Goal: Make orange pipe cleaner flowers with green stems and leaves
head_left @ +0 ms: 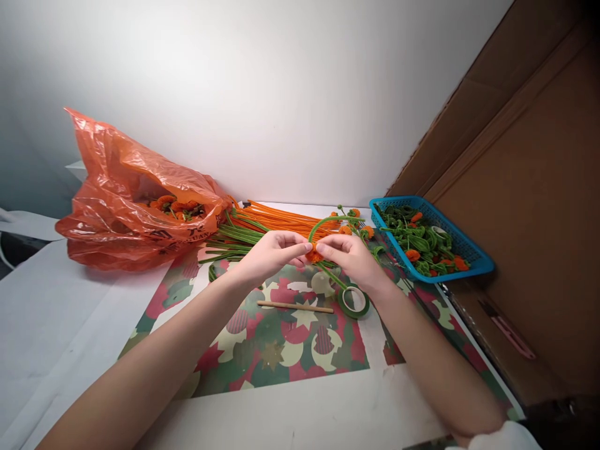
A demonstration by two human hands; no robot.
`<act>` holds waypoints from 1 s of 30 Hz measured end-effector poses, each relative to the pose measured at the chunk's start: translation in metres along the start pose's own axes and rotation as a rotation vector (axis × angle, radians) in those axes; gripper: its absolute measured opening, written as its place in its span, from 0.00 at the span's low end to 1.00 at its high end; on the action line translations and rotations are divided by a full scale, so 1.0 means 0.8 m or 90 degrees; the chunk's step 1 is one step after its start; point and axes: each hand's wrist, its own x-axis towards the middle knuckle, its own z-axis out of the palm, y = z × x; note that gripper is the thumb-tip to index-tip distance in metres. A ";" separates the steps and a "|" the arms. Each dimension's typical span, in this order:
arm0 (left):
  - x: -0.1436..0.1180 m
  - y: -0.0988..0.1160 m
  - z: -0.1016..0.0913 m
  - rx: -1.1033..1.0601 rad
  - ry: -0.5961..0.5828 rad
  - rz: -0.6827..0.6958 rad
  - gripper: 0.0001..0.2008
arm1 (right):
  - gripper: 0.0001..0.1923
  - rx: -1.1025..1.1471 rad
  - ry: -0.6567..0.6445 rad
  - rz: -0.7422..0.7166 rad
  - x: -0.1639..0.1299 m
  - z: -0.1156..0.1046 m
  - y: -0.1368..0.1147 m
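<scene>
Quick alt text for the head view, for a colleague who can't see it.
Both hands, left hand and right hand, pinch a small orange flower on a looped green stem above patterned paper. An orange plastic bag, green tape roll and blue basket lie nearby.

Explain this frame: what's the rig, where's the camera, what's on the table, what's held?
No machine here: a person works with two bare hands. The single picture comes from a camera on their head, looking forward and down. The left hand and right hand meet over a patterned mat, both pinching a small orange flower on a green stem that loops above it. On the mat lie a wooden stick and a green tape roll. Behind are orange and green stems, an orange bag and, right, a blue basket.
</scene>
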 end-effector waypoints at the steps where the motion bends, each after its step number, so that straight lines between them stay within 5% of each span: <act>1: 0.000 0.000 -0.001 0.003 0.005 0.006 0.13 | 0.19 -0.025 -0.005 -0.006 -0.001 0.000 -0.002; 13: -0.004 0.000 -0.002 0.197 0.042 0.062 0.12 | 0.06 -0.238 0.074 -0.175 -0.008 0.010 -0.002; 20: -0.004 0.003 -0.008 0.144 -0.041 0.026 0.15 | 0.07 -0.319 0.043 -0.227 -0.012 0.005 -0.011; 30: -0.007 0.011 -0.008 0.127 -0.055 -0.007 0.16 | 0.10 -0.203 0.010 -0.134 -0.010 -0.003 -0.009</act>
